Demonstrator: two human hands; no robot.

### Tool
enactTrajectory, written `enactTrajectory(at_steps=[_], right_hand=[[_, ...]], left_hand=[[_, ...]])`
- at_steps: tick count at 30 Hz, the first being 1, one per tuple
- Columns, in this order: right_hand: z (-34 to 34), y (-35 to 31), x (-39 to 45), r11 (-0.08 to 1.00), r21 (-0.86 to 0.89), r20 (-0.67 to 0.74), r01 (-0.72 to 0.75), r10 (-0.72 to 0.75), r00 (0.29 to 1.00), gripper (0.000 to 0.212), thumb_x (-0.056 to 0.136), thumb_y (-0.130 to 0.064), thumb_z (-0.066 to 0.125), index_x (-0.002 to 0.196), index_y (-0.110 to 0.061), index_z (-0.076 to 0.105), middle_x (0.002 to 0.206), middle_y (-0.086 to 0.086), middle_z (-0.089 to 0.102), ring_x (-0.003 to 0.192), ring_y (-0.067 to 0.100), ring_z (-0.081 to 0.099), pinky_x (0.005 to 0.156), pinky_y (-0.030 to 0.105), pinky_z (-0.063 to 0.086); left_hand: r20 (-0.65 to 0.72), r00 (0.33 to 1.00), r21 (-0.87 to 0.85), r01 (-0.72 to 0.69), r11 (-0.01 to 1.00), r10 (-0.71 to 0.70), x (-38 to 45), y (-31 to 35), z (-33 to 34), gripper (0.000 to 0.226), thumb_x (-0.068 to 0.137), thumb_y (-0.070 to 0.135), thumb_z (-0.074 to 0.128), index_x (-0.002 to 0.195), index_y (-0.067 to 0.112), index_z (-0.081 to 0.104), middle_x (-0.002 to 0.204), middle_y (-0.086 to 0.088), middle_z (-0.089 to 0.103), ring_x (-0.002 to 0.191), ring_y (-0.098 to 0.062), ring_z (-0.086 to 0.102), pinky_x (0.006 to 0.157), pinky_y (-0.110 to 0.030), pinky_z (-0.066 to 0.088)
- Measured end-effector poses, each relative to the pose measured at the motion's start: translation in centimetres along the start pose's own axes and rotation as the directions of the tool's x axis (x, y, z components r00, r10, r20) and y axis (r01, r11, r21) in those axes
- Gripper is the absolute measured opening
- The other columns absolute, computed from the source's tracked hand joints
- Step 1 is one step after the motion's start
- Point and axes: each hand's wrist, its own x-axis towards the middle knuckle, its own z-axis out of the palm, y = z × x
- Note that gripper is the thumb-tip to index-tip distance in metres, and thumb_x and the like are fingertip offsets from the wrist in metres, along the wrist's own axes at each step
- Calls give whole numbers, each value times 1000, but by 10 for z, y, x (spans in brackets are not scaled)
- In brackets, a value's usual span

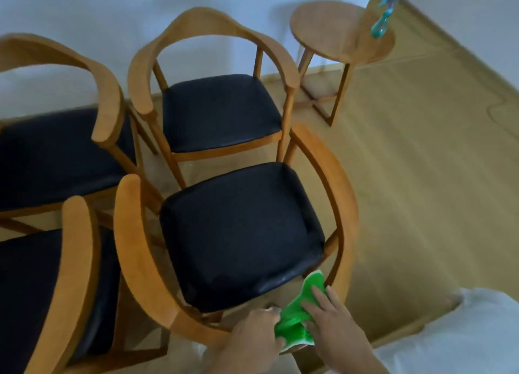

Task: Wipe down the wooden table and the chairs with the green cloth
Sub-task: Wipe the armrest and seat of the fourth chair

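Gripped in the left hand [254, 330] at its near end, the green cloth [299, 313] was pressed by the flat, straight fingers of the right hand [332, 321] onto the curved back rail of the nearest chair [238, 233]. Three more chairs [222, 109] were crowded just beside it on the left and behind. Bare floor [421, 191] lay open to the right, with the round wooden table [337, 34] well apart by the wall.

No readable text, labels or numbers — spray bottle [382, 17] perhaps labelled, too blurred.
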Motion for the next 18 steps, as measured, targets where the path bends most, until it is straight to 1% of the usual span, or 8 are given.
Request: enactTrajectory(at_steps=[2,4,5,7,9,12,16,18], right_hand=[[-4,1,0,994,110,-20,-18,20,1000,45,102,-38,36,146,-31,35,161,-6,10,147,18,3,117,32,11],[-8,1,-2,977,211,-68,-10,25,997,41,102,-32,41,141,-26,44,156,-2,26,144,15,21,115,25,16],[-11,0,-4,964,265,-96,-8,35,995,36,101,-31,43,136,-24,50,149,-1,39,138,14,33,112,23,24],[-18,-2,-8,933,361,-152,-5,64,986,22,99,-33,46,116,-28,59,120,-7,60,111,8,56,97,23,42],[-28,-4,-12,911,413,-165,-15,91,982,11,99,-36,46,103,-36,56,97,-15,62,90,-1,59,79,17,47],[-42,-11,-17,880,474,-162,-28,118,980,12,100,-39,42,98,-38,54,91,-19,60,84,-3,57,70,11,43],[-70,-28,-29,876,470,-285,108,35,958,19,100,-32,43,87,-32,57,78,-11,60,71,1,57,64,18,43],[-86,-38,-33,897,420,-300,136,-4,954,18,100,-30,44,92,-27,60,84,-11,61,75,3,57,71,26,49]], left_hand=[[-32,999,88,17,996,-15,1,9,-4,36,81,40,58,114,24,56,123,-1,48,115,-20,49,96,-31,40],[-88,996,68,13,998,-7,-1,15,-11,29,81,41,57,104,24,57,115,2,44,110,-19,48,94,-34,42],[-109,994,36,-7,999,11,-3,17,-15,24,80,40,56,98,24,57,110,4,43,107,-17,48,92,-34,42],[-149,987,-18,-67,998,64,-6,22,-25,16,77,39,52,84,26,49,97,10,43,95,-12,47,86,-32,43],[-212,975,-87,-89,992,68,-12,27,-36,13,73,38,49,75,28,41,82,13,46,78,-9,47,69,-29,41],[-252,968,-204,-57,977,4,-19,34,-56,13,76,33,48,74,32,36,71,6,51,62,-10,49,52,-28,33],[-359,933,-237,-77,969,-14,-31,40,-87,16,81,28,51,80,35,37,74,3,55,63,-10,54,52,-28,36],[-387,922,-270,-97,958,-15,-36,43,-105,18,82,24,53,89,38,44,82,8,59,70,-8,58,59,-29,45]])
